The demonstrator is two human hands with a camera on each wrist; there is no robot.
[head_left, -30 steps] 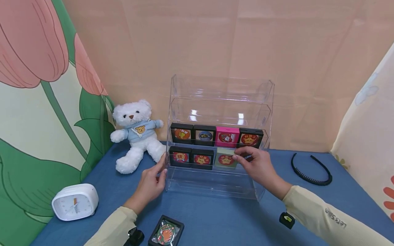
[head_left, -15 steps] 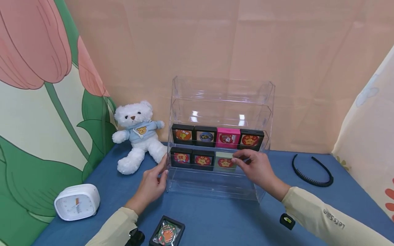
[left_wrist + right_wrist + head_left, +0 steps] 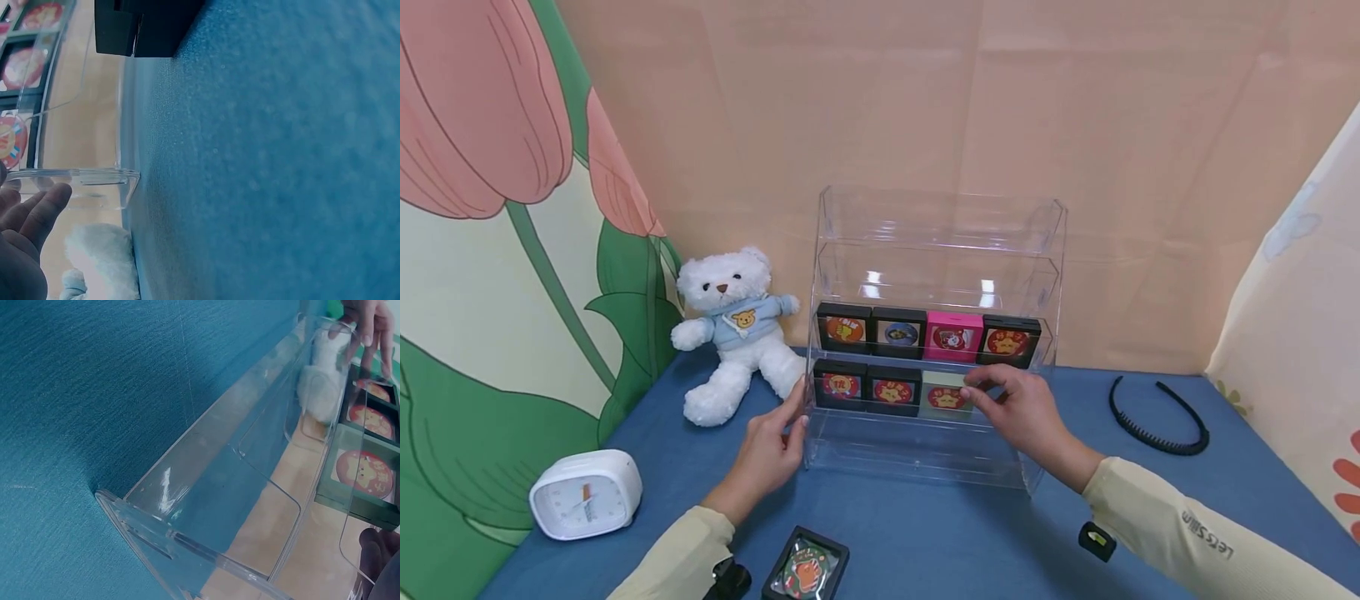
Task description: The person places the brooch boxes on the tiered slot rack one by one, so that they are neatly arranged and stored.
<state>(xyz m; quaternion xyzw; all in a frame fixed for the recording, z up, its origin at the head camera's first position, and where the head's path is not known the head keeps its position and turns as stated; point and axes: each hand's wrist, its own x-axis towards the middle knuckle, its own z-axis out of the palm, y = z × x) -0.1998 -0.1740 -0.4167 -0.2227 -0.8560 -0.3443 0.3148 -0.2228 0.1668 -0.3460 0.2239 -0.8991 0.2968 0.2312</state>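
A clear tiered display rack (image 3: 917, 450) stands on the blue table. My right hand (image 3: 1026, 412) pinches the right edge of a pale green square box (image 3: 945, 396) with a round red picture. This box stands on the rack's lower filled tier, right beside two black boxes (image 3: 892, 390). In the right wrist view the green box (image 3: 362, 469) shows through the clear plastic, with dark fingers (image 3: 375, 553) at its edge. My left hand (image 3: 763, 446) rests nearly straight fingers against the rack's left side panel; the left wrist view shows those fingers (image 3: 44, 215) at the panel.
The tier above holds several black boxes and a pink box (image 3: 953, 336). A white teddy bear (image 3: 737, 333) sits left of the rack. A white clock (image 3: 585, 494), a black framed box (image 3: 806, 564) and a black headband (image 3: 1161, 421) lie around it.
My right hand has moved slightly left and down with the green box, which now stands closer to the black box beside it. The left hand stays at the rack.
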